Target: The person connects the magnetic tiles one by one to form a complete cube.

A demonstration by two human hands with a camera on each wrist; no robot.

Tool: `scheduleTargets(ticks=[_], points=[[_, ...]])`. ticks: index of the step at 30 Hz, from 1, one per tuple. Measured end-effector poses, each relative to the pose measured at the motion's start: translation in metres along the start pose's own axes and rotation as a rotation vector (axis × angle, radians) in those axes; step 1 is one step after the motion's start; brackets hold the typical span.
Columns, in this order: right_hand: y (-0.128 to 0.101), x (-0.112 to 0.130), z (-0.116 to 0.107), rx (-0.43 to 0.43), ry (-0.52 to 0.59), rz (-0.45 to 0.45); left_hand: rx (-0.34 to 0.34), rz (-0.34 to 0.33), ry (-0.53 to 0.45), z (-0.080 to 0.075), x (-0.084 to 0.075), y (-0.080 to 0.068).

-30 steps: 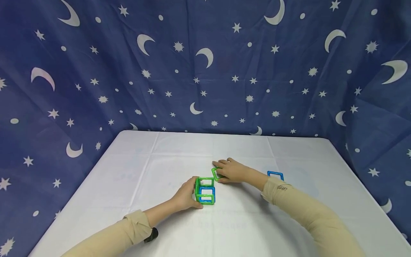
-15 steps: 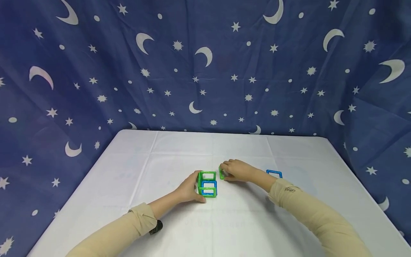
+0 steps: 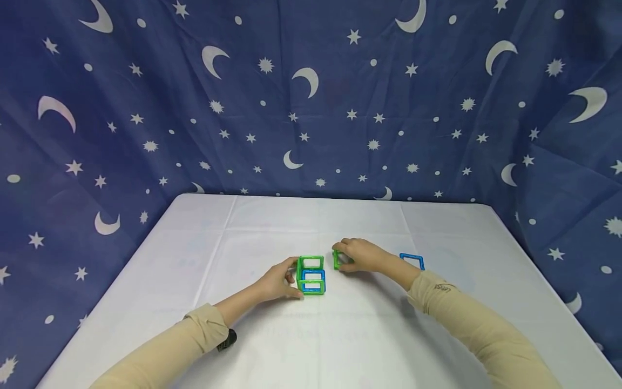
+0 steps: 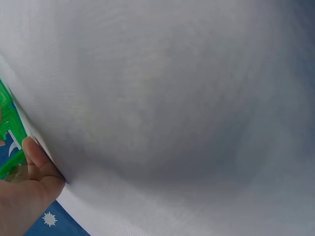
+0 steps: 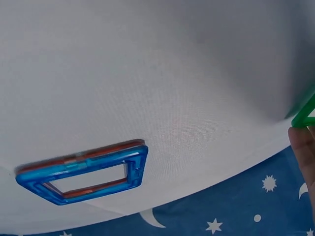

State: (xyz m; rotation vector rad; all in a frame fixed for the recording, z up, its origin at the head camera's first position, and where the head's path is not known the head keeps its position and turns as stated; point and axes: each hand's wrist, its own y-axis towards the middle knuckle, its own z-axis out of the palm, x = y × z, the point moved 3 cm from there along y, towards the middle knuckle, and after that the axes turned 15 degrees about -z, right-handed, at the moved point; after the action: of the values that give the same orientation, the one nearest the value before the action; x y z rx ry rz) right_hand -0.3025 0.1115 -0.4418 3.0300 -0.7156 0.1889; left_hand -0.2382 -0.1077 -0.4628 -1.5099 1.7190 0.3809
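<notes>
My left hand [image 3: 274,282] holds the left side of a small box-like structure of green and blue magnetic tiles [image 3: 312,281] between thumb and fingers, standing on the table. Part of its green frame [image 4: 15,125] shows at the left edge of the left wrist view. Just right of the structure and apart from it, my right hand [image 3: 362,255] pinches a green magnetic tile [image 3: 336,261], held upright on edge. Fingers hide much of that tile. Only a corner of it and some fingers appear in the right wrist view.
A blue magnetic tile [image 3: 413,256] lies right of the right forearm, partly hidden by the sleeve. In the right wrist view this blue tile [image 5: 98,161] lies on a red one [image 5: 113,148]. White cloth [image 3: 272,346] covers the table; a starry blue curtain [image 3: 311,129] hangs behind.
The green tile in my right hand has turned from tilted to upright and shifted slightly right, away from the structure. My left hand has moved the structure a little farther back.
</notes>
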Motion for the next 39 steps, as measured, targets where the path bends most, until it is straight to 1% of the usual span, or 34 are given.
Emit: scheduleTargets(ticks=[5,9,15,22,30,36,39], points=[[-0.004,0.002,-0.004,-0.009,0.066,0.075,-0.022,-0.015,0.000,0.001,0.000,0.000],[-0.011,0.004,-0.006,-0.068,0.132,0.098,-0.036,-0.014,-0.004,0.002,-0.002,0.001],[-0.015,0.009,-0.007,-0.143,0.215,0.088,-0.053,-0.016,-0.015,0.002,-0.004,0.002],[-0.017,0.018,-0.010,-0.244,0.290,0.062,-0.068,-0.024,-0.001,0.003,-0.004,0.000],[-0.020,0.030,-0.005,-0.280,0.420,0.036,-0.080,-0.022,-0.029,0.004,-0.001,-0.002],[-0.020,0.035,0.000,-0.318,0.519,0.027,-0.080,-0.007,-0.038,0.004,-0.001,-0.002],[-0.018,0.037,0.003,-0.324,0.539,0.024,-0.082,0.002,-0.040,0.005,-0.002,-0.001]])
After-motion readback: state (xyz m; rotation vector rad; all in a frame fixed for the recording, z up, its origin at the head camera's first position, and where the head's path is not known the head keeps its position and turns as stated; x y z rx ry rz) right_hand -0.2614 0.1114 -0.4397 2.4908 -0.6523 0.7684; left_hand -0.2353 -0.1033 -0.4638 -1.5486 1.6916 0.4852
